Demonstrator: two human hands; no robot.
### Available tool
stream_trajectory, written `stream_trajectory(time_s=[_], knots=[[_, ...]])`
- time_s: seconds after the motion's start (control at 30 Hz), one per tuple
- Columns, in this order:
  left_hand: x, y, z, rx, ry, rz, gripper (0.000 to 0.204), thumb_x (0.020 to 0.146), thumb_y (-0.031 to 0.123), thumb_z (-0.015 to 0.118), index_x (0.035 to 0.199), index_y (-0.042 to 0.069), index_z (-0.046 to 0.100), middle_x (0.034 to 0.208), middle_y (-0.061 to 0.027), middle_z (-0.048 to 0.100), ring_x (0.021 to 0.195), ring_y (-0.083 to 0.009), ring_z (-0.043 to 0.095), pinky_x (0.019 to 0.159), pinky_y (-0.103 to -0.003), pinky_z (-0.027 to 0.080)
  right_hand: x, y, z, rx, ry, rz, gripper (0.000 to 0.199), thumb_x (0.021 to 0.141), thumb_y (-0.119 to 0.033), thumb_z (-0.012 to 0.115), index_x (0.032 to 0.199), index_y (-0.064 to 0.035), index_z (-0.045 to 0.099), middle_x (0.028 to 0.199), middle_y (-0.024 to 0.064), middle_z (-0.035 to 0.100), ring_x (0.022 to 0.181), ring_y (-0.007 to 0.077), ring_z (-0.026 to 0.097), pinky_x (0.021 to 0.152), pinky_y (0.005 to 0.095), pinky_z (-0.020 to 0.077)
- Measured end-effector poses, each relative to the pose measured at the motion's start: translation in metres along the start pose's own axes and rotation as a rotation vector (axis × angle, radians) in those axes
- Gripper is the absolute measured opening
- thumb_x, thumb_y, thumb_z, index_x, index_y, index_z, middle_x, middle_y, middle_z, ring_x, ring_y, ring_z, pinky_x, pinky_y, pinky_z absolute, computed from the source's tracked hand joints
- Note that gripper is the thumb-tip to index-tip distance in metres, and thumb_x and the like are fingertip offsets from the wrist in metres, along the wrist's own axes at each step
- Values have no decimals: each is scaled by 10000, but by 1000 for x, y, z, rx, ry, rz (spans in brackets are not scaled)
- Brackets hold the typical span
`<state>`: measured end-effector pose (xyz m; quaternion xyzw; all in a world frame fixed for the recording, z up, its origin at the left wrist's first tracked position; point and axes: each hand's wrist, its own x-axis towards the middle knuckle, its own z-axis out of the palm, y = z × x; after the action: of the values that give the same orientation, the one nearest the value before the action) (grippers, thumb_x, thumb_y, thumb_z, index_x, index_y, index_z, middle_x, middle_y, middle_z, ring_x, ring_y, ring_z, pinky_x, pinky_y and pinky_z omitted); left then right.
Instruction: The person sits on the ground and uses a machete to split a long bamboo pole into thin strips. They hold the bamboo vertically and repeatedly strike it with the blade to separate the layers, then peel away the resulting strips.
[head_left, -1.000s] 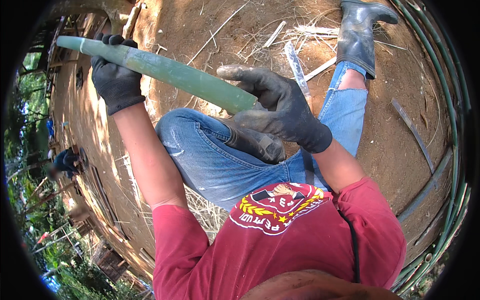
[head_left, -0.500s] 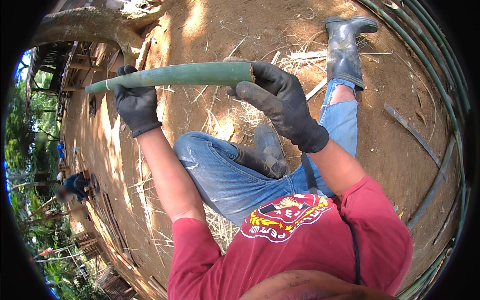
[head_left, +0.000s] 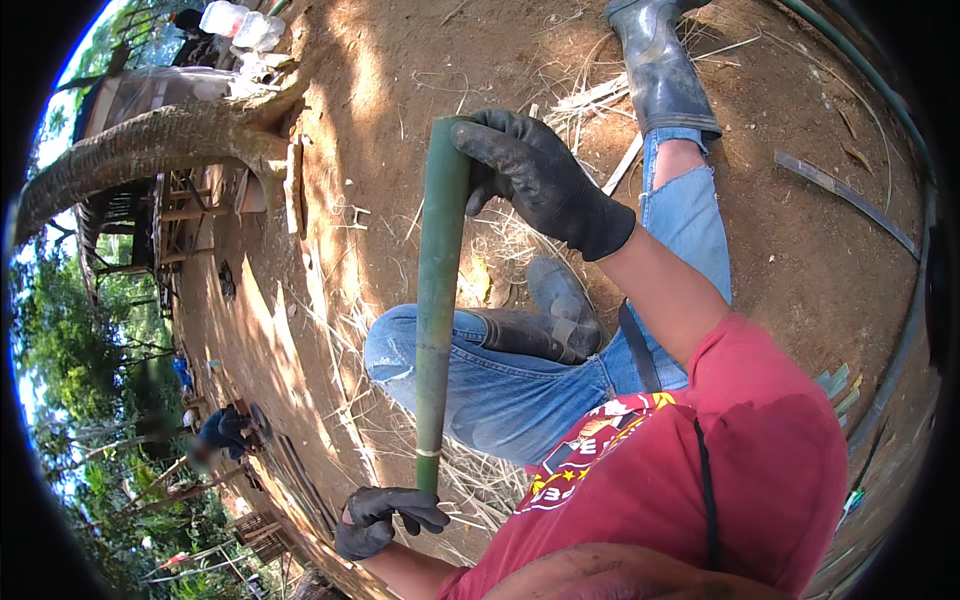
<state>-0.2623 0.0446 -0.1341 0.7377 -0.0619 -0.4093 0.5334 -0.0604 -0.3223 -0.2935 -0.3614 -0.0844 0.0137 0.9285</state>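
Observation:
A green bamboo piece [head_left: 436, 290] stands nearly upright before me, wide at the top and narrower below, with pale rings at its joints. My right hand [head_left: 540, 175], in a dark work glove, grips its wide upper end, thumb in front and the other fingers curled behind. At the narrow lower end is my left hand [head_left: 385, 520], gloved as well. Its fingers stretch out at the bamboo's tip without wrapping round it; whether they press on it I cannot tell.
My jeans-clad legs [head_left: 500, 390] and rubber boots [head_left: 672, 90] lie on the dirt. Pale bamboo shavings [head_left: 490, 475] litter the ground. Right of me lies a flat grey strip [head_left: 840, 190]. A thick curved trunk [head_left: 150, 140] and a distant person [head_left: 225, 430] are at left.
The bamboo has turned from level to nearly upright, its narrow end swinging down toward me. My left hand has left its underside and moved down to the narrow end; my right still holds the wide end.

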Motion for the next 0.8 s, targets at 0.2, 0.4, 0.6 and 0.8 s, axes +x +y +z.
stream_trajectory(time_s=[0.2, 0.4, 0.6, 0.8], knots=[[162, 41, 15, 99, 416, 379, 866, 931, 571, 557, 1517, -29, 343, 1272, -227, 610, 1134, -302, 634, 924, -405, 523, -15, 0, 10, -251, -258, 230, 321, 1003, -334, 623, 996, -15, 654, 835, 56, 691, 688, 107, 677, 615, 252, 561], [252, 46, 33, -445, 122, 169, 508, 1005, 261, 590, 1405, -26, 464, 871, -81, 636, 743, -170, 654, 686, -305, 563, -4, 8, -36, -301, 49, 164, 449, 1000, -452, 612, 1089, -16, 667, 857, 82, 711, 745, 147, 709, 625, 270, 575], [251, 37, 34, -508, 183, 252, 472, 1015, 291, 571, 1346, -40, 513, 829, -63, 624, 729, -147, 634, 649, -272, 520, -48, 83, -181, -1882, 179, 801, 682, 858, -413, 698, 1356, -4, 475, 1220, 272, 654, 1176, 380, 631, 947, 466, 518], [237, 37, 31, -557, 196, 307, 524, 1009, 385, 571, 1313, -42, 550, 846, -59, 644, 734, -126, 646, 651, -253, 535, -59, 128, -218, -1888, 268, 970, 611, 698, -186, 809, 1242, -18, 585, 1115, 248, 707, 1030, 394, 704, 879, 473, 555]])
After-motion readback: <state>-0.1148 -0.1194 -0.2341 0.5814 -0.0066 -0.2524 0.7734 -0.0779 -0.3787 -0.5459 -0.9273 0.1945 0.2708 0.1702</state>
